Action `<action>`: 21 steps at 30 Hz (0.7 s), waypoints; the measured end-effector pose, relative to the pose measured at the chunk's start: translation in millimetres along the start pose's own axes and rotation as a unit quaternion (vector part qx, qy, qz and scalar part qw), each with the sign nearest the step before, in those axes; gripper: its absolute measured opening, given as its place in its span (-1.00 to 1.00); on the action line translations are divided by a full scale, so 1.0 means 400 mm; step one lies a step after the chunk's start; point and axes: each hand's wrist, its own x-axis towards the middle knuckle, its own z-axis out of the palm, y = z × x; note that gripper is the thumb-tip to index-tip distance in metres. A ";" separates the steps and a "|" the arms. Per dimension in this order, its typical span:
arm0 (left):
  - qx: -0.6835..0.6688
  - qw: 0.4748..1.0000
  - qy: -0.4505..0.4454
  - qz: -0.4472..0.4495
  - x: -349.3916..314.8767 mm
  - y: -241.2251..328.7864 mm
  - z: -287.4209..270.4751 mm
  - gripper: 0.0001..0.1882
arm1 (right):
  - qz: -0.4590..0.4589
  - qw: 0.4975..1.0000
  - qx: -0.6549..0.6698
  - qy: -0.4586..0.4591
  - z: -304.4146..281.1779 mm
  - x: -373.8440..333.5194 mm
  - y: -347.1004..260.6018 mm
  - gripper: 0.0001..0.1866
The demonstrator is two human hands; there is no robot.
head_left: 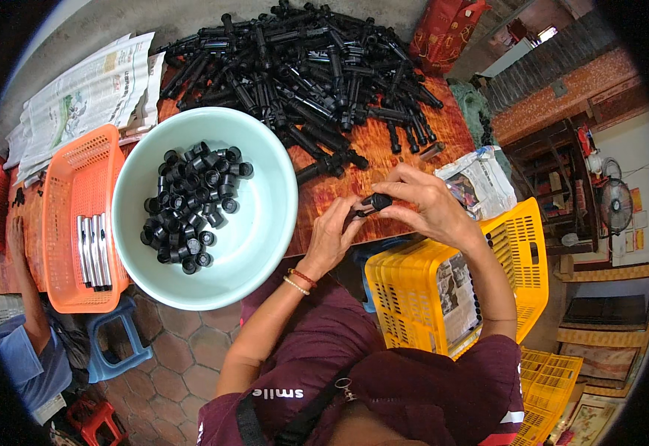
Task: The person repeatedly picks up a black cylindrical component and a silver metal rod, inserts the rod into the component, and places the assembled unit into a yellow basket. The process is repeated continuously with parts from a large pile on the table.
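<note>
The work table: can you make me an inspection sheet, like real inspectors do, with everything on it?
Surface: reddish-brown table, largely covered.
Things at hand: heap of long black parts; pale green bowl holding small black caps; orange basket with silver tubes.
Clutter: newspapers at upper left; red bag beside the heap.
Grip: left hand and right hand both on a dark piece.
Cables: nothing seen near the hands.
Surroundings: yellow crates; fan; another person's arm.
</note>
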 end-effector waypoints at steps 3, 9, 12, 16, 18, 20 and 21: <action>-0.008 1.000 -0.017 -0.009 0.003 0.004 -0.007 -0.69 | -0.021 1.000 0.003 -0.022 -0.005 0.006 0.003 -0.63; -0.060 0.996 -0.073 -0.008 0.018 -0.003 -0.033 -0.66 | -0.065 0.995 -0.014 -0.068 -0.022 0.029 0.001 -0.64; -0.074 0.994 -0.078 -0.006 0.020 -0.013 -0.036 -0.65 | -0.042 0.997 0.005 -0.063 -0.025 0.061 -0.018 -0.69; -0.080 0.992 -0.099 -0.018 0.028 -0.008 -0.032 -0.63 | 0.001 0.999 0.008 -0.032 0.018 0.135 -0.006 -0.62; -0.067 0.991 -0.112 -0.032 0.030 -0.008 -0.036 -0.62 | 0.042 0.997 -0.016 -0.068 0.060 0.172 0.000 -0.54; -0.035 0.990 -0.126 -0.050 0.025 -0.016 -0.047 -0.60 | 0.121 0.980 -0.026 -0.159 0.094 0.202 0.000 -0.46; -0.050 0.988 -0.133 -0.059 0.024 -0.018 -0.046 -0.60 | 0.125 0.975 -0.043 -0.179 0.100 0.204 0.000 -0.43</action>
